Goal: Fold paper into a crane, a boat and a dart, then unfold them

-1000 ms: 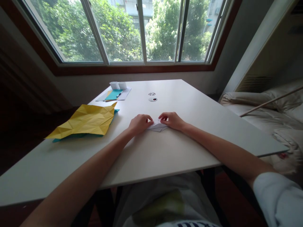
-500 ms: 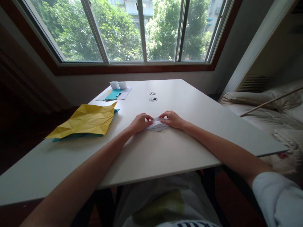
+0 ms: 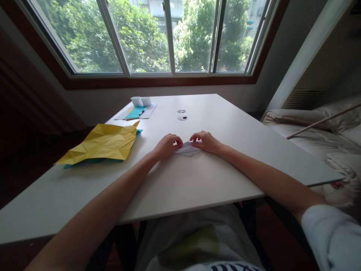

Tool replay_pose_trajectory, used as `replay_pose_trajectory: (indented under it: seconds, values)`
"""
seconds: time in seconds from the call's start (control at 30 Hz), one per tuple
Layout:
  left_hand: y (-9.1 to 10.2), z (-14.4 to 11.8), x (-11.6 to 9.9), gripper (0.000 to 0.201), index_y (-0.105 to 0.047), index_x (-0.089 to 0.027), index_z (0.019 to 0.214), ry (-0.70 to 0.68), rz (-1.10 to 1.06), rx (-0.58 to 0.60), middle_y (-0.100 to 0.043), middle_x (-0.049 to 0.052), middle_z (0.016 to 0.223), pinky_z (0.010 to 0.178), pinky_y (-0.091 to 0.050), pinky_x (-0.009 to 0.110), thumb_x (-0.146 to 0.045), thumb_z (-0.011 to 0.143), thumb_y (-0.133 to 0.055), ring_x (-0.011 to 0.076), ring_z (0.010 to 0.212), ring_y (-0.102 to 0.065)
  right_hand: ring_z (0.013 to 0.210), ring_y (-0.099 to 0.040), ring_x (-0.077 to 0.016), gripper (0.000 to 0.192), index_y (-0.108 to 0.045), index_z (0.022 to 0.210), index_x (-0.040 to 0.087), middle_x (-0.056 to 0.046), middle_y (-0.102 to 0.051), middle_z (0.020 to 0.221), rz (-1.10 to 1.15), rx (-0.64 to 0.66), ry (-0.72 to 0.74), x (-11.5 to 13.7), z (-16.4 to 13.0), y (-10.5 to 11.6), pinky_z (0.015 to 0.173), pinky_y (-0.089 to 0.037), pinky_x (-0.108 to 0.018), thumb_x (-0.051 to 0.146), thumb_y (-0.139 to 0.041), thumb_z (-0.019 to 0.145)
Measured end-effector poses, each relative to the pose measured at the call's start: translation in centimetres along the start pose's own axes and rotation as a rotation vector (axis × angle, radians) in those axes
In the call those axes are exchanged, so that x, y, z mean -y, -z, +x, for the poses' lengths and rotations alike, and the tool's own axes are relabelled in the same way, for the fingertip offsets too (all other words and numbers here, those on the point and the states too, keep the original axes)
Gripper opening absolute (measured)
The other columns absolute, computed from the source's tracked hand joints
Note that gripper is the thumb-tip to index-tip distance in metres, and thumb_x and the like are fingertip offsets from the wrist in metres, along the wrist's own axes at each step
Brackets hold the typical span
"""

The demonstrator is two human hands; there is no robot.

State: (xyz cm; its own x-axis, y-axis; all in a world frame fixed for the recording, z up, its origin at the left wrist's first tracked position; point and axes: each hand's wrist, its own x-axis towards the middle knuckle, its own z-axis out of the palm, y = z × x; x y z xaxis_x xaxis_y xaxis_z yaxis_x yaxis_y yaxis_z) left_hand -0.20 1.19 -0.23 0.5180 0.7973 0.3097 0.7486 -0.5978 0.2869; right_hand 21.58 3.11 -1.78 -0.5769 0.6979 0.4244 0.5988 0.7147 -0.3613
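Observation:
A small folded sheet of white paper [image 3: 188, 149] lies on the white table in front of me, with its pointed lower edge towards me. My left hand [image 3: 168, 145] is closed on the paper's left side, thumb and fingers pinched together at the edge. On the other side my right hand [image 3: 205, 142] grips the paper's right part, its thumb lying along the top and its fingers curled above. Both palms hide the outer ends of the paper. The middle of the sheet shows between the hands.
Creased yellow paper [image 3: 104, 143] over teal paper [image 3: 94, 161] lies at the left. Farther back are two small white boxes [image 3: 141, 101], a teal sheet [image 3: 135, 111] and a pen [image 3: 141, 112]. Round cable-hole covers [image 3: 182, 117] sit mid-table; a sofa [image 3: 316, 131] stands right.
The raised middle of the white paper now looks flatter. My right hand's fingers have lifted slightly, and my left hand has hardly moved.

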Motion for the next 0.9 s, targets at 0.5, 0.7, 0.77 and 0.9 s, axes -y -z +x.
replay_pose_trajectory:
  seconds: [0.5, 0.7, 0.77, 0.9]
  values:
    - [1.6, -0.2, -0.7, 0.029, -0.069, -0.020, 0.085, -0.233, 0.186, 0.146, -0.067, 0.004, 0.082, 0.074, -0.041, 0.027, -0.007, 0.077, -0.046, 0.0167, 0.081, -0.054, 0.087, -0.052, -0.0174, 0.020, -0.070, 0.089, 0.024, -0.004, -0.067, 0.091, -0.117, 0.107, 0.183, -0.1, -0.2, 0.6, 0.078, -0.035, -0.028, 0.019, -0.051, 0.083]
    - [2.1, -0.6, -2.3, 0.024, -0.066, -0.018, 0.081, -0.245, 0.348, 0.182, -0.065, 0.006, 0.079, 0.071, -0.039, 0.028, -0.008, 0.080, -0.045, 0.0185, 0.082, -0.053, 0.089, -0.051, -0.0185, 0.023, -0.069, 0.094, 0.027, -0.005, -0.067, 0.091, -0.191, 0.141, 0.223, 0.2, -0.4, 1.1, 0.075, -0.034, -0.029, 0.018, -0.050, 0.084]
    - [1.9, -0.7, -2.5, 0.026, -0.065, -0.020, 0.092, -0.256, 0.382, 0.177, -0.065, 0.005, 0.082, 0.071, -0.039, 0.029, -0.008, 0.082, -0.045, 0.0188, 0.083, -0.053, 0.089, -0.052, -0.0187, 0.023, -0.069, 0.095, 0.026, -0.005, -0.067, 0.088, -0.209, 0.147, 0.227, 0.4, -0.3, 1.2, 0.074, -0.034, -0.029, 0.018, -0.050, 0.084]
    - [1.5, -0.8, -2.4, 0.032, -0.061, -0.025, 0.109, -0.281, 0.469, 0.181, -0.062, 0.005, 0.086, 0.071, -0.038, 0.029, -0.013, 0.086, -0.044, 0.0188, 0.084, -0.052, 0.086, -0.052, -0.0185, 0.028, -0.066, 0.102, 0.027, -0.006, -0.065, 0.087, -0.258, 0.164, 0.228, 0.5, -0.3, 1.1, 0.074, -0.034, -0.030, 0.015, -0.047, 0.085]
